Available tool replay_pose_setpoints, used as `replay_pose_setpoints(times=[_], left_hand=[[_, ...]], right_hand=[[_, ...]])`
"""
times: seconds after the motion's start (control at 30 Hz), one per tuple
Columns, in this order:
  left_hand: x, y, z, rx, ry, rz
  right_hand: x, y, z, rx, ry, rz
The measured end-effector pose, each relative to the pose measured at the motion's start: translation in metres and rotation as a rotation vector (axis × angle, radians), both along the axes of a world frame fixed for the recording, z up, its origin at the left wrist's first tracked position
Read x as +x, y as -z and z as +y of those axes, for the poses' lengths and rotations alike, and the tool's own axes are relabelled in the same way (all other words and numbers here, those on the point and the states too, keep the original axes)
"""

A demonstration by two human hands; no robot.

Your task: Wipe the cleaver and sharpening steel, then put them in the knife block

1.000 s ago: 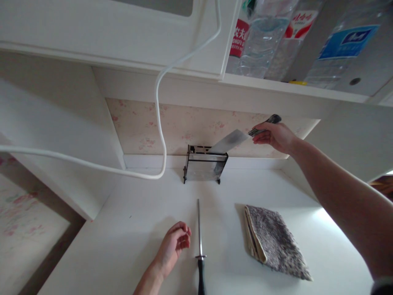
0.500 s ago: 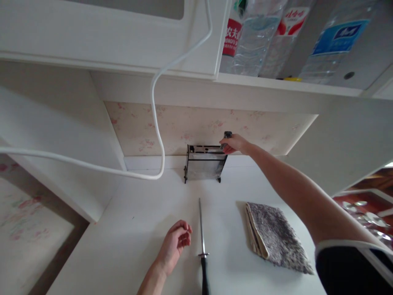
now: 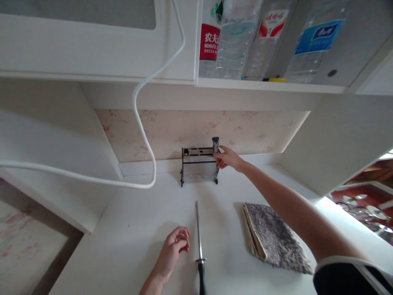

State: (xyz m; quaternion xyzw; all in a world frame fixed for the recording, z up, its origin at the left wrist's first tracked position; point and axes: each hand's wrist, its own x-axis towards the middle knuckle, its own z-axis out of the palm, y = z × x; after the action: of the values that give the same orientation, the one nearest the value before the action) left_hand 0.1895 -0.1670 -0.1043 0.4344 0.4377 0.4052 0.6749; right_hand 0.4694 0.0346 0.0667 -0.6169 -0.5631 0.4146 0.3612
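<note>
knife rack (image 3: 199, 169) at counter back; honing steel (image 3: 199, 239) before it; folded cloth (image 3: 273, 237) right of steel.

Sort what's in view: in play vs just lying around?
In play: right hand at knife handle standing in knife rack; left hand resting beside sharpening steel.
Lying about: folded cloth, white cable, bottles on shelf.

Right hand (image 3: 229, 158) reaches to the knife rack (image 3: 199, 167) at the desk (image 3: 129, 246) back, fingers beside the knife handle (image 3: 215, 144) standing in its right slot, while left hand (image 3: 173, 248) rests loosely curled just left of the sharpening steel (image 3: 199, 241), folded cloth (image 3: 273, 237) lying to the right.
</note>
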Motion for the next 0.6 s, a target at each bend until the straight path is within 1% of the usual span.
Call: replay_pose_setpoints(times=[0.1, 0.13, 0.17, 0.2, 0.3, 0.33, 0.37, 0.4, 0.47, 0.53, 0.6], left_hand=[[0.001, -0.002, -0.006, 0.27, 0.034, 0.283], [0.002, -0.004, -0.008, 0.361, 0.069, 0.373], [0.002, -0.007, -0.011, 0.451, 0.133, 0.457], [0.003, -0.009, -0.014, 0.548, 0.23, 0.534], [0.006, -0.02, -0.021, 0.857, 0.605, 0.728], [0.008, -0.023, -0.022, 0.948, 0.699, 0.775], [0.01, -0.026, -0.023, 1.022, 0.764, 0.806], [0.011, -0.028, -0.024, 1.07, 0.795, 0.824], [0.015, -0.032, -0.024, 1.096, 0.789, 0.817], [0.018, -0.037, -0.02, 1.055, 0.747, 0.761], [0.019, -0.047, -0.012, 1.0, 0.705, 0.67]], right_hand=[[0.007, 0.031, -0.039, -0.081, -0.056, 0.095], [0.01, 0.045, -0.053, -0.118, -0.073, 0.122], [0.013, 0.059, -0.067, -0.159, -0.088, 0.145], [0.015, 0.074, -0.081, -0.195, -0.094, 0.164], [0.017, 0.12, -0.121, -0.267, -0.101, 0.209], [0.015, 0.134, -0.132, -0.274, -0.101, 0.226], [0.014, 0.147, -0.142, -0.275, -0.099, 0.245], [0.012, 0.159, -0.15, -0.27, -0.096, 0.266], [0.008, 0.178, -0.162, -0.238, -0.084, 0.314], [0.007, 0.192, -0.168, -0.189, -0.064, 0.369], [0.008, 0.2, -0.169, -0.143, -0.039, 0.42]])
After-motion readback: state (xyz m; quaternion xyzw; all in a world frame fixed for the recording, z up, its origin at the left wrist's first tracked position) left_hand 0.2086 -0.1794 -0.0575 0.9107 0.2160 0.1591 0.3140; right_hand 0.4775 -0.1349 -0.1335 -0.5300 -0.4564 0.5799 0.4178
